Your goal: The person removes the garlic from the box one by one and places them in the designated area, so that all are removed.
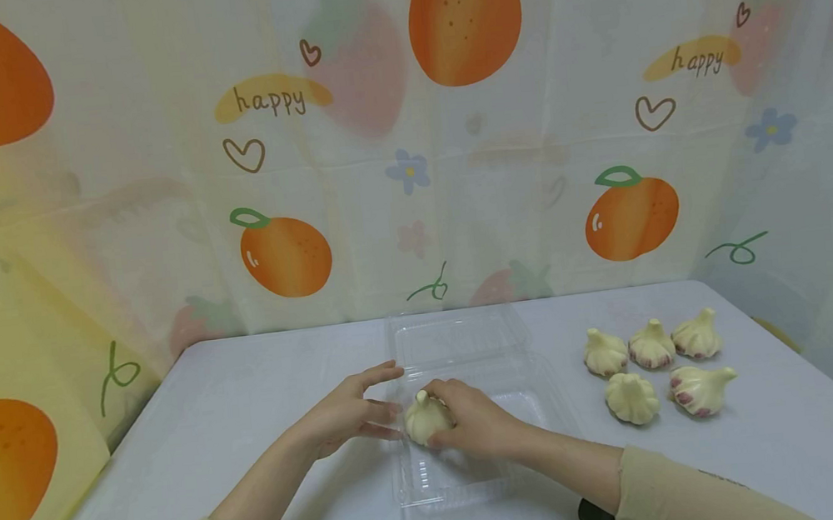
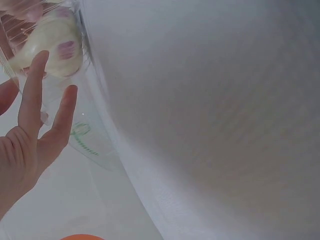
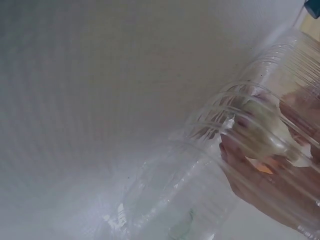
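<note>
My right hand grips a garlic bulb at the left side of a clear plastic clamshell box, its fingers and thumb around the bulb's right side. In the right wrist view the bulb shows through the ribbed wall of the box. Just left of the box, my left hand has its fingers spread, the tips right at the box's left wall. The left wrist view has these straight fingers in front of the bulb, which has purple patches.
Several more garlic bulbs stand in two rows on the white table, right of the box. The box's lid lies folded back toward the far table edge. A fruit-printed cloth hangs behind the table.
</note>
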`<state>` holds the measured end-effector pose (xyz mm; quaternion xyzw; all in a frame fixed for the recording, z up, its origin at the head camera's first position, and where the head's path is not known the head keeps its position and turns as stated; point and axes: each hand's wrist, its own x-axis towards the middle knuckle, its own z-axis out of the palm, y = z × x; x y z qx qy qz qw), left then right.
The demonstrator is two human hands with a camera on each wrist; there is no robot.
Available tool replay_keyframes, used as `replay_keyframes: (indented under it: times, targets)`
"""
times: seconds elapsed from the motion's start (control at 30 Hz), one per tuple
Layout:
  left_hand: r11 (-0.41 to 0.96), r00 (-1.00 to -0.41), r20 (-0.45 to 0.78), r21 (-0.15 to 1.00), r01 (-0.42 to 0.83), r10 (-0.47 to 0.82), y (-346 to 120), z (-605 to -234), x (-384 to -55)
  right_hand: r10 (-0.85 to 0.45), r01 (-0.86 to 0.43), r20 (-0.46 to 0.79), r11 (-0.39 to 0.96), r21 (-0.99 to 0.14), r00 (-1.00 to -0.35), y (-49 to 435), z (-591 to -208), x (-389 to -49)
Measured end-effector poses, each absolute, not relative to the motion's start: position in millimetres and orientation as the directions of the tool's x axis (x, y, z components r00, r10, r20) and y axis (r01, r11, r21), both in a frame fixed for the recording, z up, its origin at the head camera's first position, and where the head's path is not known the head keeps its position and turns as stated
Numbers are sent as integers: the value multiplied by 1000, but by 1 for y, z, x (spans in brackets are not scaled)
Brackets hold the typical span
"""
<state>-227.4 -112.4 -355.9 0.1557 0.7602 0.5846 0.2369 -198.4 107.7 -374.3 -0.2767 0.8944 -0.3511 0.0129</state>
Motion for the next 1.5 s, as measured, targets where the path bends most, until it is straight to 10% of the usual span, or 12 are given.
replay_keyframes:
  times: [1.5]
  targets:
    - [303,-857,-172,953,-19,486,-108,-352,-224,-459,-456,185,598,-659,-869,139,-348,-198]
